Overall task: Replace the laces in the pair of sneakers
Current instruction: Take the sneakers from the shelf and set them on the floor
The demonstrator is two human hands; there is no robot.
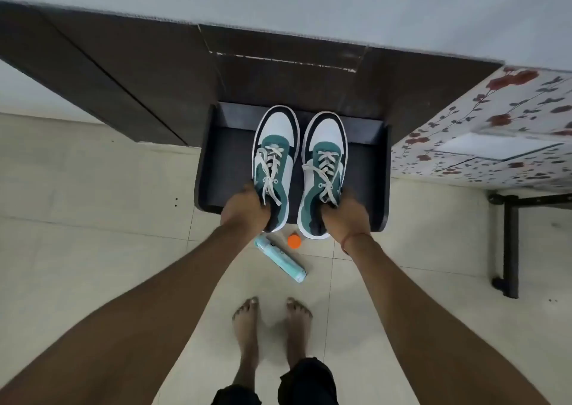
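I have the pair of sneakers side by side, toes pointing away from me, over a low dark shelf (216, 157) that juts out from the dark cabinet (123, 73). The left sneaker (275, 144) and the right sneaker (325, 150) are both green, white and navy, and each carries an off-white lace: the left lace (268, 169) and the right lace (322, 172) are threaded through the eyelets and look loosely tied, with ends trailing toward the heels. I cannot tell whether the soles rest on the shelf or hang just above it.

As I judge it, the task has barely begun or sits at its very end: the laces are in place on both shoes, no spare lace is in sight, and I cannot say whether these are the old ones or the new.

My left hand (244, 209) grips the heel end of the left sneaker, fingers curled around the collar. My right hand (345, 215) holds the heel end of the right sneaker the same way, thumb tucked inside the opening.

On the tiled floor (93, 188) just behind the shoes lie a pale teal bottle (280, 257) and a small orange cap (294, 241) beside it. My bare feet (272, 327) stand nearer. A floral-covered worktop (495, 144) is at the right.
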